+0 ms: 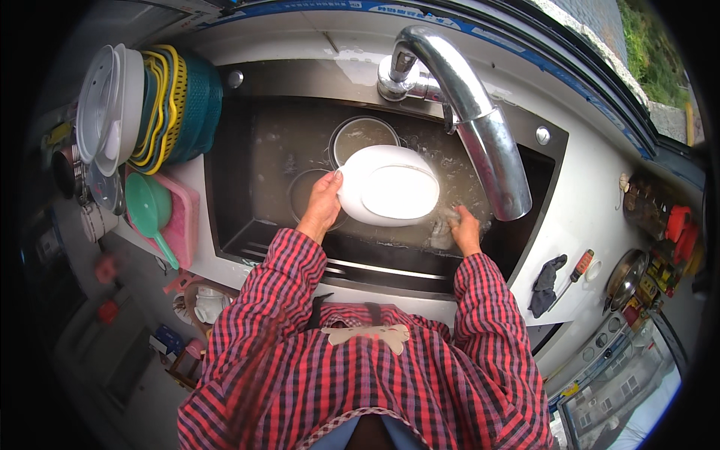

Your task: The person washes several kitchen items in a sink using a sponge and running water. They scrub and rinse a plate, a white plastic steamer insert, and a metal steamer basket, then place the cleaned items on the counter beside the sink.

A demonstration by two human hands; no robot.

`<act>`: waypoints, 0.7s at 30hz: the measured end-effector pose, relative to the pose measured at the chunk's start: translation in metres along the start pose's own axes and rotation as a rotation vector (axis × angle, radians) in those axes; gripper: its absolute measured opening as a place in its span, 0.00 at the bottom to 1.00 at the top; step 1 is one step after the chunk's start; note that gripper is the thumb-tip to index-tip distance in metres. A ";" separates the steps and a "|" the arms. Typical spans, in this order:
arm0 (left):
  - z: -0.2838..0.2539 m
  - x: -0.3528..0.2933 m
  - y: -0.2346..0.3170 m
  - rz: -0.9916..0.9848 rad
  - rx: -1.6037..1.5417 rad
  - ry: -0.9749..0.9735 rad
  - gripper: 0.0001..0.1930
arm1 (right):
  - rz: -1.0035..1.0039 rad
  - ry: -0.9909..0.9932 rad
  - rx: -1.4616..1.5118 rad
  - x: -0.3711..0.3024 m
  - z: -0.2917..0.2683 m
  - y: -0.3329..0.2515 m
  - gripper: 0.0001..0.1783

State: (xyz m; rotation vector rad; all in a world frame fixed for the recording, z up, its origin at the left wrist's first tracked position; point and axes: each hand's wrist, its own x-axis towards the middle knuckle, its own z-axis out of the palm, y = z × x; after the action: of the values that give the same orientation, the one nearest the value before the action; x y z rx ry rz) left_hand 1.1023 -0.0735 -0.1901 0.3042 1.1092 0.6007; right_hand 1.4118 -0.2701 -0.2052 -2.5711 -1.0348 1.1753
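My left hand (322,204) is closed on the edge of a white oval dish (401,189), tilted so that its underside and foot ring face up. The dish is held over murky water in a dark sink (300,86). To the right of the dish, my right hand (466,229) is closed on a wet, pale cloth (442,235) at the water's surface. Behind the dish a round bowl (364,133) lies in the water. Another round vessel (300,191) shows dimly beneath the surface beside my left hand, partly hidden by it.
A chrome faucet (480,127) arches over the sink's right side. Stacked baskets (196,109) and a green ladle-like scoop (148,206) on a pink tray (186,217) stand at the left. A dark cloth (547,285) and a screwdriver-like tool (579,268) lie on the right counter.
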 end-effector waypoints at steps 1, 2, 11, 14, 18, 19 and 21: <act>0.000 0.000 0.002 0.018 -0.020 -0.061 0.16 | 0.051 0.066 0.202 -0.002 -0.007 -0.001 0.14; 0.001 0.000 0.003 0.021 -0.032 -0.070 0.16 | 0.011 -0.007 0.314 -0.002 -0.014 -0.006 0.14; 0.026 -0.011 0.013 -0.146 -0.077 -0.126 0.30 | -0.292 0.266 0.354 0.047 -0.009 -0.217 0.14; 0.034 -0.008 0.005 -0.087 -0.081 -0.065 0.31 | -0.414 0.359 0.077 0.029 0.018 -0.253 0.10; 0.041 -0.004 -0.004 -0.048 0.135 0.245 0.29 | -0.601 0.375 0.047 -0.014 0.030 -0.242 0.11; 0.042 -0.005 -0.005 -0.027 0.143 0.201 0.28 | -0.626 0.373 0.028 -0.023 0.030 -0.238 0.12; 0.044 -0.007 -0.005 0.033 0.173 0.108 0.28 | -0.675 0.380 0.066 -0.040 0.033 -0.234 0.13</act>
State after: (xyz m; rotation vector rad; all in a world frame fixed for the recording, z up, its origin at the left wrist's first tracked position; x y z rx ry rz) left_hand 1.1413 -0.0785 -0.1691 0.4444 1.2656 0.5558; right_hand 1.2456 -0.1238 -0.1146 -1.9993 -1.5370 0.5156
